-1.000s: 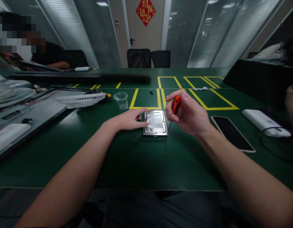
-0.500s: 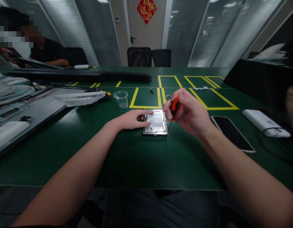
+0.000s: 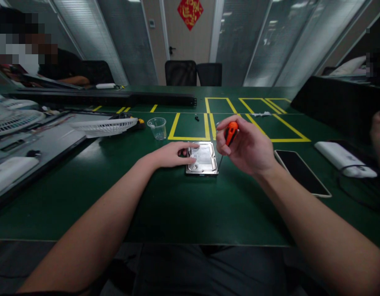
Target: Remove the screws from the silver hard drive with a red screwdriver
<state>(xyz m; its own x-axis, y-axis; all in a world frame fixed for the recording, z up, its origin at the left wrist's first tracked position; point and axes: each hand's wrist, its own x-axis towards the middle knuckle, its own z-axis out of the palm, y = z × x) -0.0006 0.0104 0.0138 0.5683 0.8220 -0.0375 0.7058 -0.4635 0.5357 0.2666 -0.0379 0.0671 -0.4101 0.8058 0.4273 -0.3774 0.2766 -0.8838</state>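
Observation:
A silver hard drive lies flat on the green table, its metal cover facing up. Bracing its left side is my left hand, thumb and forefinger laid on the cover and the other fingers partly hidden at its edge. My right hand is wrapped round the orange and black handle of a screwdriver. The tool leans, its thin shaft running down to the drive's near right corner. Whether the tip sits in a screw is too small to tell.
A clear plastic cup stands behind my left hand. To the right are a phone and a white box-shaped device with a cable. White fan grilles and a large panel occupy the left. Other people sit at both sides.
The screwdriver handle has turned and tilted within my right fingers, and that hand has shifted slightly right. My left hand and the hard drive stay in place.

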